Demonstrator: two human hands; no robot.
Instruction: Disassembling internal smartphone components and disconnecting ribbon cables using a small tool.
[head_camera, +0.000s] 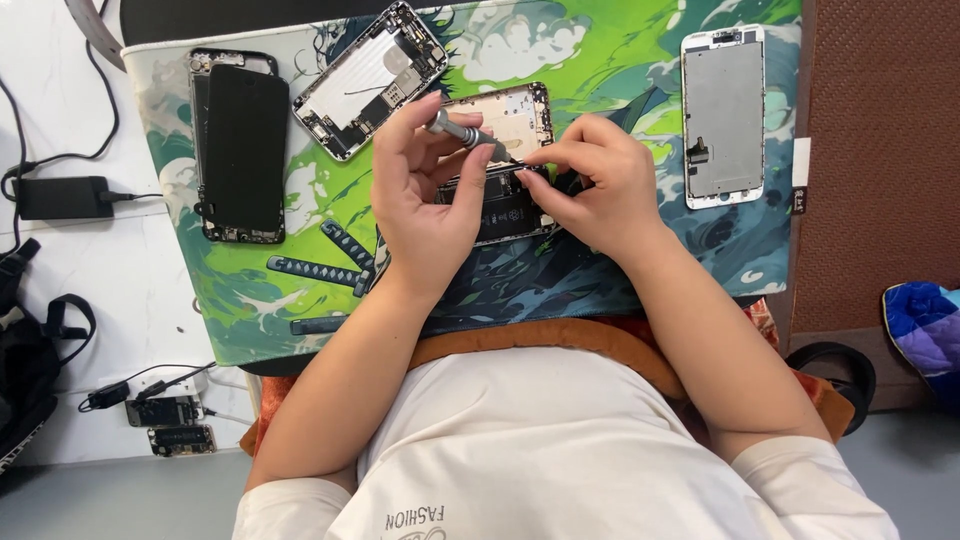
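Silver precision screwdriver (462, 131) is pinched in the left hand (425, 190), tip angled down onto an opened phone body (505, 165) sitting mid-mat, gold-ish inside with a black battery showing. Right hand (595, 185) grips the phone's right edge, fingers curled on it. All of this is on a green and blue swirly work mat (300, 290). Up left there's another gutted phone chassis (368, 80) and a black screen panel (243, 145); a white screen assembly (722, 115) lies far right. Black power adapter (62, 197) off the mat, left side.
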